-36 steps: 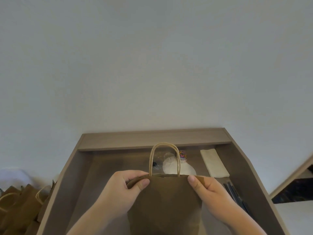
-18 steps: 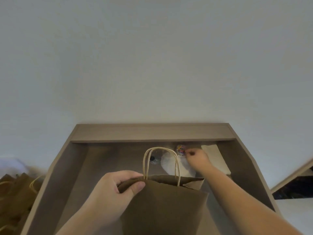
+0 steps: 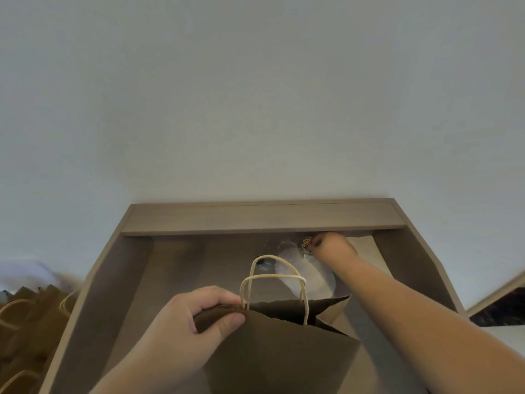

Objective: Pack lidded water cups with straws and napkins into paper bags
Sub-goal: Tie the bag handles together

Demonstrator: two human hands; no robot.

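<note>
A brown paper bag (image 3: 272,351) stands open at the near middle of the wooden desk, its twine handles (image 3: 274,277) upright. My left hand (image 3: 196,322) pinches the bag's left rim between thumb and fingers. My right hand (image 3: 333,247) is stretched to the back of the desk, fingers curled around a clear water cup (image 3: 306,243) with a colourful mark on it. A white rounded object (image 3: 315,277), perhaps lids, lies just in front of that cup. A stack of white napkins (image 3: 366,245) shows to the right of my hand, partly hidden by it.
The desk has a raised back ledge (image 3: 255,218) and sloping side walls (image 3: 93,294). Another clear item (image 3: 265,264) sits behind the bag handles. Several brown paper bags (image 3: 28,322) stand on the floor to the left. A plain wall fills the upper view.
My right hand let go of the bag's right rim and reached to the cup at the back, closing on it. The bag mouth has opened; my left hand keeps its hold.
</note>
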